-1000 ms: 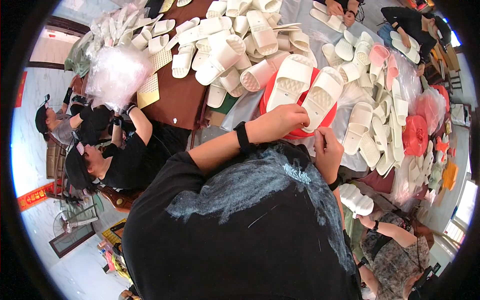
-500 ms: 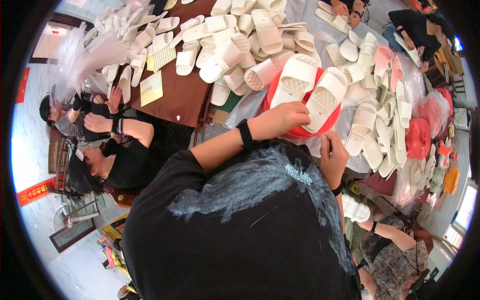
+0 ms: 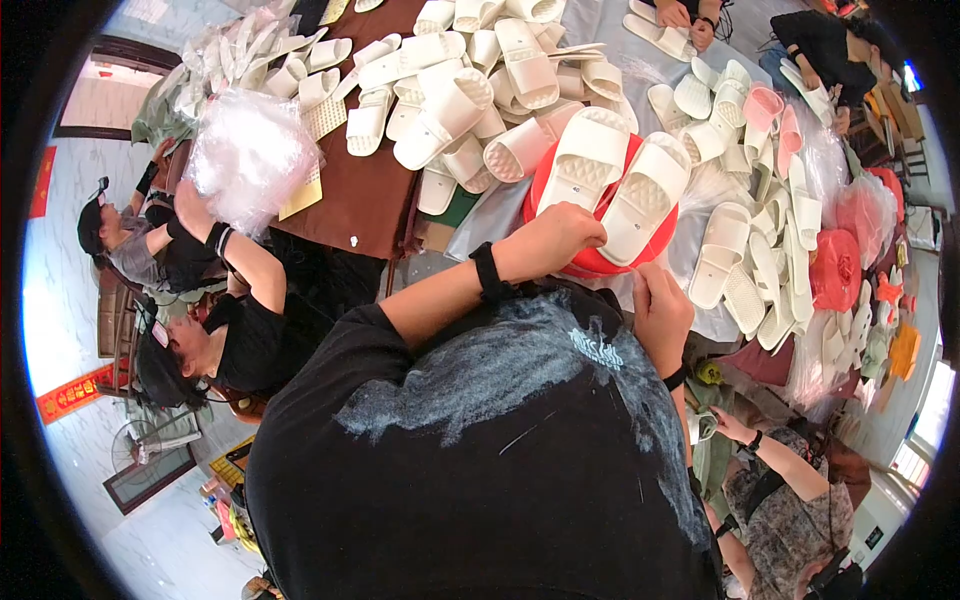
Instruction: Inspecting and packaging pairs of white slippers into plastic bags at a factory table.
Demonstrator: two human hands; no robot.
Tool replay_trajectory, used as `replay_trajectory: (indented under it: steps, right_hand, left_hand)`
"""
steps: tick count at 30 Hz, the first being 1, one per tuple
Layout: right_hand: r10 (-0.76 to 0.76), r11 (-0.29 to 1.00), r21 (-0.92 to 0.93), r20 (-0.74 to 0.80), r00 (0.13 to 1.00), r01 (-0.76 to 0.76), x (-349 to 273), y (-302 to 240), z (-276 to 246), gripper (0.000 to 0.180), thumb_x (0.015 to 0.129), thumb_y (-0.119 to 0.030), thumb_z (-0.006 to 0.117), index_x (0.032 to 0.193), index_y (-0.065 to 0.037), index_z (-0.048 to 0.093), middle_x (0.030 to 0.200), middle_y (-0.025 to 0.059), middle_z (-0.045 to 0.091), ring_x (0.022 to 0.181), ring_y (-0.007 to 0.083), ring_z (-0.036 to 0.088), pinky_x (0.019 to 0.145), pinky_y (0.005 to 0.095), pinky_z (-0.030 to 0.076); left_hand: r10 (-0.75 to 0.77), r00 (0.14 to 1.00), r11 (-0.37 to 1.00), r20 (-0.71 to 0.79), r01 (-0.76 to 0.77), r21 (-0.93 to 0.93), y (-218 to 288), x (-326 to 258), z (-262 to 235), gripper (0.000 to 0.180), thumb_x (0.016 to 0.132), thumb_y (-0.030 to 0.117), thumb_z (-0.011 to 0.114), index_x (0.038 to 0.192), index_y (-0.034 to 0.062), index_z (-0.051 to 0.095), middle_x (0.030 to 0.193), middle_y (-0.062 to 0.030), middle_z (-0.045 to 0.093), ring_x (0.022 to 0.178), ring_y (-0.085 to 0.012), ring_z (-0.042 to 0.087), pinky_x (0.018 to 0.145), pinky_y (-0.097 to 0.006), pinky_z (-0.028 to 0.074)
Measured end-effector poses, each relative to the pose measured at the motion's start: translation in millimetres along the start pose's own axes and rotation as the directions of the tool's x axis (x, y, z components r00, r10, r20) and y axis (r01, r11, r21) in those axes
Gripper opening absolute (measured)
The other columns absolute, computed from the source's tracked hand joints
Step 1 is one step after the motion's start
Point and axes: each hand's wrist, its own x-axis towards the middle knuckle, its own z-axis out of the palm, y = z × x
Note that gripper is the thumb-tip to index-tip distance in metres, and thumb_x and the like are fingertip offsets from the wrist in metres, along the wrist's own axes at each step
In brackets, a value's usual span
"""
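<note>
Two white slide slippers lie side by side, the left slipper (image 3: 588, 160) and the right slipper (image 3: 648, 195), on a round red surface (image 3: 668, 240) in front of me. My left hand (image 3: 553, 240) is closed, fingertips pressed together, over the heel ends of the slippers. Whatever those fingers pinch, if anything, is too small to make out. My right hand (image 3: 662, 315) is just below the red rim, its fingers curled in and its thumb pointing up. What it holds, if anything, is hidden.
A large pile of white slippers (image 3: 455, 115) covers the table's far side. More slippers (image 3: 720, 255) and a red plastic-wrapped bundle (image 3: 836, 270) lie to the right. Yellow sticker sheets (image 3: 302, 195) rest on brown cloth (image 3: 370, 200) at left. Several people work around me.
My hands have barely moved; the left has shifted slightly left and down. At far left, a co-worker's clear plastic bag has come down over the sticker sheets. At right, a co-worker's white item has turned.
</note>
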Motion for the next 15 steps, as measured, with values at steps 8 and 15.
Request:
replay_trajectory:
  steps: [8, 15]
  right_hand:
    - [-0.017, 0.996, -0.088, 0.039, 0.999, 0.021, 1, -1, 3, 0.008, 0.086, -0.017, 0.062, 0.085, -0.01, 0.059, 0.07, 0.0105, 0.057, 0.063, 0.0316, 0.059, 0.053, 0.041, 0.045]
    - [-0.054, 0.97, -0.234, 0.081, 0.995, 0.072, 0, -1, 5, 0.011, 0.085, -0.018, 0.062, 0.081, -0.01, 0.056, 0.067, 0.008, 0.054, 0.061, 0.0291, 0.059, 0.051, 0.0408, 0.045]
  left_hand:
    - [-0.136, 0.99, 0.987, 0.028, 0.138, -0.088, -7, 0, 3, 0.014, 0.081, 0.01, 0.062, 0.088, -0.0014, 0.068, 0.084, -0.0192, 0.066, 0.081, -0.0338, 0.064, 0.074, -0.039, 0.051]
    - [-0.15, 0.988, 0.984, 0.021, 0.151, -0.097, -18, 8, 8, 0.015, 0.08, 0.011, 0.063, 0.086, -0.0006, 0.07, 0.082, -0.0178, 0.067, 0.078, -0.0314, 0.066, 0.072, -0.037, 0.051]
